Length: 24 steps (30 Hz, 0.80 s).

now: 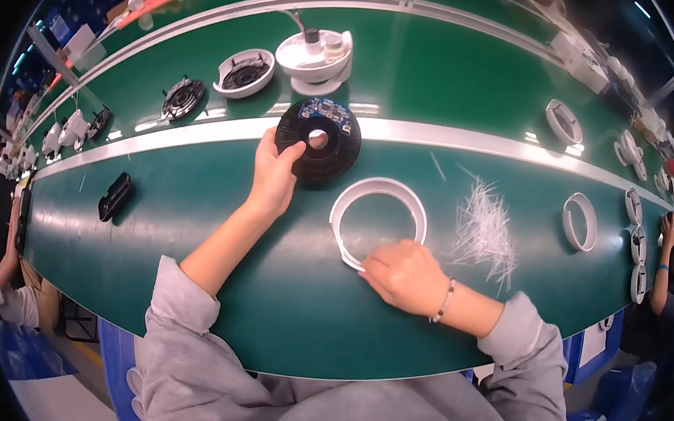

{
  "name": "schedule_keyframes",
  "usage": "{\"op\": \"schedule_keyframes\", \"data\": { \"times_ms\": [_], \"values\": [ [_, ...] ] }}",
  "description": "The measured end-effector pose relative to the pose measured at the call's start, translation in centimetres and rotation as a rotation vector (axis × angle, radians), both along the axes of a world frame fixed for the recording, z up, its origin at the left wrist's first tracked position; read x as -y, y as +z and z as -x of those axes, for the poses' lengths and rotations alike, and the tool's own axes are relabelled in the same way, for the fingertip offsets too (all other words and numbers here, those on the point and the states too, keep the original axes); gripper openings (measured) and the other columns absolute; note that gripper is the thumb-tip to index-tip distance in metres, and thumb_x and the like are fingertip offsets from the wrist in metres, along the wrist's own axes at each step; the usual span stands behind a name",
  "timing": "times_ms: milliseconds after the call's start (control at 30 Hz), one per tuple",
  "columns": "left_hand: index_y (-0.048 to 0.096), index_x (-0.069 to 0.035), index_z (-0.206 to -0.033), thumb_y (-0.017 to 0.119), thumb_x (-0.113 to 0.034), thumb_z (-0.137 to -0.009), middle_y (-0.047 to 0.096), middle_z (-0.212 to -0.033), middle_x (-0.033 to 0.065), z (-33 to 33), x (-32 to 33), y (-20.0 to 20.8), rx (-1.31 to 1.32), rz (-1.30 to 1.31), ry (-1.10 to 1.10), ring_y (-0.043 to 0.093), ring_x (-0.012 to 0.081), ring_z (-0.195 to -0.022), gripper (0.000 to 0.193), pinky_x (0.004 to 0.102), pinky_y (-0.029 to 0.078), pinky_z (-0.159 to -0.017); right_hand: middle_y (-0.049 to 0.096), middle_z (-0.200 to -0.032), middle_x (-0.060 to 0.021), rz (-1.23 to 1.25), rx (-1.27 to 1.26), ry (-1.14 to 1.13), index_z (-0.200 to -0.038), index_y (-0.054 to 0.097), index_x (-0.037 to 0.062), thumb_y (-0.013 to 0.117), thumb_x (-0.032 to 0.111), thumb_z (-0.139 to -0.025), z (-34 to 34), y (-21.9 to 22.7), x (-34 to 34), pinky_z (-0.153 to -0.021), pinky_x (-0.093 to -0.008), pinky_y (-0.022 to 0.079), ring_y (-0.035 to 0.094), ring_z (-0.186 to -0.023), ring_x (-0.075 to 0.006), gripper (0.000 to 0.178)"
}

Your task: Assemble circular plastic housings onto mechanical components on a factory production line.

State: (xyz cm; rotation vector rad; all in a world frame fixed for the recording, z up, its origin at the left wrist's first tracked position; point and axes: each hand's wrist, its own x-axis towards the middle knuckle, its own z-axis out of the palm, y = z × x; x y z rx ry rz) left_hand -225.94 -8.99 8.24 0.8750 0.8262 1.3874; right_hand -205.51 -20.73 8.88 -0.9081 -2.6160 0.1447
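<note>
A black round plastic housing (333,158) is held up in my left hand (273,177), the thumb near its central hole and the fingers behind it. A blue circuit board (326,114) sits along the housing's upper edge. Just below and to the right, a white plastic ring (383,185) rests on the green bench. My right hand (406,276) is closed on the ring's near right rim, and its fingertips are partly hidden. To the right of the ring lies a loose pile of thin clear strips (486,231).
Another white ring (580,222) stands at the right, and a black part (116,197) lies at the left. Beyond the pale rail (416,134) are a black round part (183,99), a white bowl-shaped housing (245,74) and a white assembly (314,60). Other people work at both sides.
</note>
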Motion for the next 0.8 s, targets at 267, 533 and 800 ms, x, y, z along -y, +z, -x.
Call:
{"op": "schedule_keyframes", "data": {
  "times_ms": [267, 533, 800],
  "values": [
    [0.036, 0.003, -0.118, 0.045, -0.007, -0.083, 0.052, -0.110, 0.0176, 4.9, 0.1, -2.3, -0.235, -0.137, -0.079, 0.051, 0.0259, -0.101, 0.038, 0.0392, 0.040, -0.089, 0.055, -0.103, -0.0137, -0.555, -0.302, -0.284, -0.098, 0.053, -0.0003, 0.064, 0.028, -0.071, -5.7, 6.5, 1.9, -0.085, -0.0414, 0.038, 0.051, -0.096, -0.0314, 0.041],
    [0.032, 0.006, -0.121, 0.043, -0.007, -0.086, 0.045, -0.116, 0.0228, 4.3, -1.7, -3.4, -0.317, -0.145, -0.079, 0.048, 0.0288, -0.106, 0.040, 0.0397, 0.039, -0.091, 0.060, -0.083, -0.0108, -0.619, -0.581, -2.011, -0.089, 0.057, -0.0024, 0.058, 0.024, -0.081, -31.3, -7.4, 24.8, -0.069, -0.0271, 0.045, 0.057, -0.076, -0.0190, 0.028],
    [0.044, 0.010, -0.109, 0.046, -0.004, -0.083, 0.048, -0.113, 0.0180, 8.0, -3.8, -3.8, -0.420, -0.107, 0.156, 0.048, 0.0272, -0.102, 0.029, 0.0378, 0.039, -0.090, 0.008, -0.137, -0.0245, 1.574, -0.240, -2.001, -0.133, 0.012, 0.0000, 0.067, 0.071, -0.035, -22.3, -28.6, 30.2, -0.101, -0.0423, 0.022, 0.016, -0.126, -0.0372, 0.133]
  ]
}}
